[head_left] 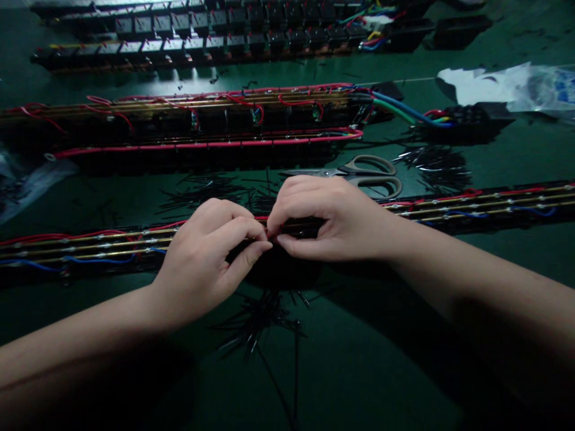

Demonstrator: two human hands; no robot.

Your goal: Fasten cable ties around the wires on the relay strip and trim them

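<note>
A long black power strip [485,206], open with brass rails and red and blue wires showing, lies across the green table in front of me. My left hand [211,263] and my right hand [327,218] meet over its middle. Both are closed in a pinch at a red wire [268,230] where the fingertips touch. What exactly sits between the fingers is too small to make out. A loose pile of black cable ties [260,320] lies just below my hands.
Grey-handled scissors [363,173] lie just behind my right hand. A second opened strip with red wiring [202,126] lies further back, and more strips [215,30] at the far edge. Clear plastic bags [507,87] sit at the right; more black ties [435,164] lie scattered.
</note>
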